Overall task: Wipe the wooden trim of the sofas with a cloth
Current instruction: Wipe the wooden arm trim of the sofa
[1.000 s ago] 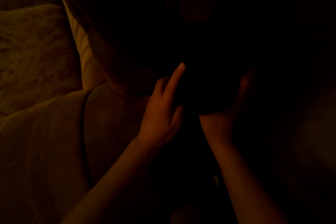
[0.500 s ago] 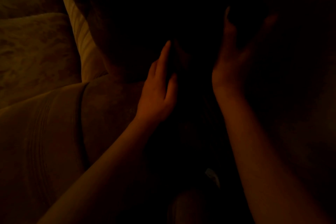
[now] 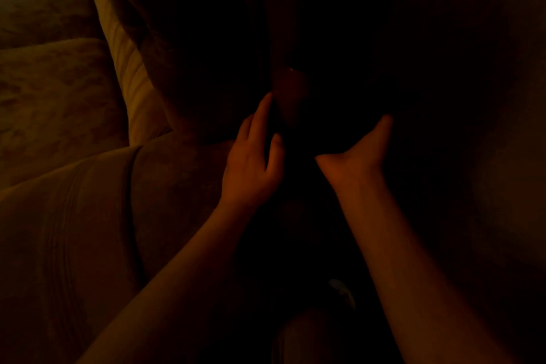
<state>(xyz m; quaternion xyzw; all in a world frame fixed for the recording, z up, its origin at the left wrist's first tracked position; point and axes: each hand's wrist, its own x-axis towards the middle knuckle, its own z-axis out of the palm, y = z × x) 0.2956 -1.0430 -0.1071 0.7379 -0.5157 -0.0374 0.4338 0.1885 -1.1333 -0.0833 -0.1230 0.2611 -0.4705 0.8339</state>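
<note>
From the head view, nearly everything is in deep shadow. The left hand [image 3: 251, 162] sits at frame centre, fingers loosely extended and grasping nothing, resting against a dark upright edge beside a rounded reddish piece [image 3: 291, 97]. That piece is probably the wooden trim, and the hand is likely steadying there. The right hand [image 3: 357, 154], right of centre, reaches into blackness. Whether it grips the cloth I cannot tell (the cloth itself is not discernible). The sofa arm [image 3: 97, 216] fills the lower left and a pale cushion edge [image 3: 130, 68] the upper left. No writing is legible.
</note>
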